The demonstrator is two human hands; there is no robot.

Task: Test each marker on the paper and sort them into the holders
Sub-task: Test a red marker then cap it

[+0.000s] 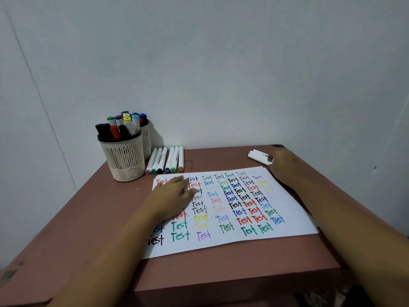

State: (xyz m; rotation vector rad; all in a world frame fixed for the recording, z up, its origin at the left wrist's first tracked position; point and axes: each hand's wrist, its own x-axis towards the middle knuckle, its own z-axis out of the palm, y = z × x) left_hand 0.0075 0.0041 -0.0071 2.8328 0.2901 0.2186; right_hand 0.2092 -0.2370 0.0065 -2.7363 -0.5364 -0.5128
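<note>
A white paper (294, 224) covered with the word "Test" in many colours lies on the table. My left hand (171, 197) rests flat on its left part, fingers straight. My right hand (284, 165) reaches past the paper's far right corner and touches the near end of two white markers (257, 155); its fingers are hidden behind the back of the hand. At the back left, a cream mesh holder (125, 160) holds several capped markers. A second holder (146, 140) behind it also holds several. Several white markers (168, 159) lie in a row beside the holders.
The brown table (221, 267) stands against a pale wall, in a corner on the left. Its front edge is close to me, and its right edge runs under my right forearm.
</note>
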